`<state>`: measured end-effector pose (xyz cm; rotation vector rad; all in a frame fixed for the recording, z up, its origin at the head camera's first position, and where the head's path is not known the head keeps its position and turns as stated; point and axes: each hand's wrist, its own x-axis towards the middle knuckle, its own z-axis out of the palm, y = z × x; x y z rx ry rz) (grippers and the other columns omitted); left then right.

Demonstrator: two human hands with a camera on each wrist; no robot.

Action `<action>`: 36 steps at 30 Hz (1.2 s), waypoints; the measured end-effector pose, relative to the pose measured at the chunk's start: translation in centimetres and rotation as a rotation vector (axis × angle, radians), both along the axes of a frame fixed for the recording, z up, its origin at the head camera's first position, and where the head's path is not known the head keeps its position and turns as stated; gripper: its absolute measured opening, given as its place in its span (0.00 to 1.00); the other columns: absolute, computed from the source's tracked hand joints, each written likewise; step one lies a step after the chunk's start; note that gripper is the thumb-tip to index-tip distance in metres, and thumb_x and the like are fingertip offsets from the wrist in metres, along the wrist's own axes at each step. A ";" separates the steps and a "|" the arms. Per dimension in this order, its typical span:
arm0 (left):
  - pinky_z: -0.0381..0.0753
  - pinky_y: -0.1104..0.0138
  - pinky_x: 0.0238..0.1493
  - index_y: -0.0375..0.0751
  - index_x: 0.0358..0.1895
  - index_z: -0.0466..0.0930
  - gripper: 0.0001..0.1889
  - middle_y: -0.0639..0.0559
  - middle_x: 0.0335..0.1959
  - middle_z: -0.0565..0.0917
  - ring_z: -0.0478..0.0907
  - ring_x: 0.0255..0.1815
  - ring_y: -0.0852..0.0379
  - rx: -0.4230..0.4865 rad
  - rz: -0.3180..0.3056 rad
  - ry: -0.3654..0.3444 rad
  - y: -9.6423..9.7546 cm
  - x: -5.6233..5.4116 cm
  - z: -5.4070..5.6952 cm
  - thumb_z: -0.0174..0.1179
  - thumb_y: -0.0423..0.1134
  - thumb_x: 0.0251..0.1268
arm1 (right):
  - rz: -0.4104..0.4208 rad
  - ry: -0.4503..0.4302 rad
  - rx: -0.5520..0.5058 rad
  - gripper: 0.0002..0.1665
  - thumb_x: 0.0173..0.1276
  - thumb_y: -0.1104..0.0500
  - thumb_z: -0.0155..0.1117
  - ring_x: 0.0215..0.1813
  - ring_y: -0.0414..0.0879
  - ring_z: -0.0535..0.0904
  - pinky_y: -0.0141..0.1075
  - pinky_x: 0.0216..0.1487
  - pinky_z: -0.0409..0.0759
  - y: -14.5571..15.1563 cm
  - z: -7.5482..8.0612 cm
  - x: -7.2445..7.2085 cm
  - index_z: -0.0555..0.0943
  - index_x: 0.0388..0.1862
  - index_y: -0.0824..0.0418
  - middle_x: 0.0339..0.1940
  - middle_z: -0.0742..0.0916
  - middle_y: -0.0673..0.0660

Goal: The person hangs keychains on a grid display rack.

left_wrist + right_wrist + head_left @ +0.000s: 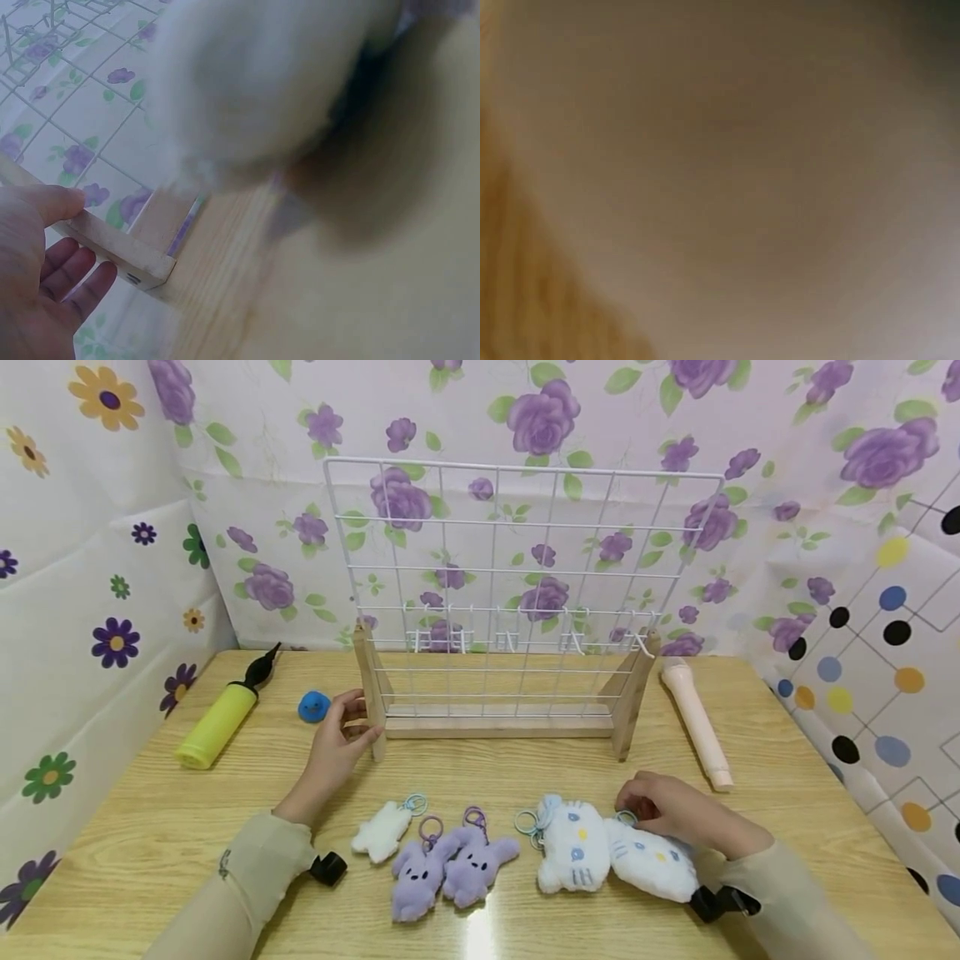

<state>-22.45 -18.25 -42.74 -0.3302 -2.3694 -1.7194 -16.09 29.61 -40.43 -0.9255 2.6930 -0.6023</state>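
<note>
A white wire grid rack (491, 568) stands upright on a wooden base. My left hand (339, 743) grips the rack's left wooden leg (372, 702); in the left wrist view its thumb lies on the wooden edge, with fingers (94, 285) around the other side. My right hand (678, 810) curls over the top of a white cat-faced plush keychain (654, 864), fingertips pinching at its blue ring (626, 817). A second white cat plush keychain (576, 852) with a blue bow lies against it. The right wrist view is filled by a blurred pale surface.
Two purple plush keychains (417, 878) and a small white one (384, 833) lie at the front middle. Several white hooks (507, 642) hang on the grid. A yellow hand pump (219, 725) and blue ball-like toy (313, 706) are left, a pale pink tube (696, 722) right.
</note>
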 end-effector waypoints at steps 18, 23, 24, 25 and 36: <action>0.74 0.81 0.50 0.34 0.69 0.58 0.31 0.36 0.59 0.70 0.69 0.52 0.66 -0.007 -0.005 0.030 -0.1 -0.1 -0.2 0.60 0.31 0.66 | -0.042 0.060 -0.001 0.13 0.59 0.64 0.70 0.32 0.31 0.70 0.27 0.31 0.73 -0.1 -0.4 0.8 0.78 0.41 0.53 0.32 0.79 0.44; 0.74 0.82 0.49 0.34 0.69 0.59 0.30 0.35 0.59 0.70 0.69 0.52 0.66 0.000 -0.010 0.031 -0.1 -0.2 -0.3 0.60 0.31 0.66 | -0.084 -0.023 -0.091 0.10 0.62 0.65 0.67 0.30 0.30 0.71 0.27 0.30 0.75 0.2 -0.6 1.0 0.78 0.38 0.53 0.29 0.80 0.43; 0.74 0.82 0.49 0.34 0.69 0.59 0.31 0.35 0.59 0.71 0.69 0.52 0.66 -0.001 -0.009 0.030 -0.1 -0.2 -0.3 0.60 0.31 0.66 | -0.089 -0.032 -0.114 0.09 0.62 0.65 0.67 0.30 0.29 0.72 0.27 0.30 0.75 0.3 -0.6 1.0 0.78 0.37 0.53 0.29 0.80 0.43; 0.74 0.82 0.49 0.34 0.69 0.59 0.31 0.36 0.59 0.71 0.69 0.52 0.66 -0.001 -0.009 0.027 -0.1 -0.2 -0.3 0.60 0.31 0.65 | -0.089 -0.034 -0.134 0.09 0.63 0.65 0.67 0.30 0.29 0.72 0.27 0.30 0.76 0.4 -0.7 1.1 0.78 0.37 0.53 0.29 0.81 0.43; 0.75 0.78 0.51 0.34 0.69 0.58 0.31 0.36 0.59 0.70 0.69 0.52 0.66 -0.018 0.002 0.021 -0.2 -0.2 -0.3 0.60 0.31 0.66 | -0.086 0.034 -0.217 0.04 0.66 0.59 0.65 0.29 0.28 0.72 0.27 0.28 0.75 0.9 0.8 1.8 0.79 0.34 0.51 0.27 0.81 0.42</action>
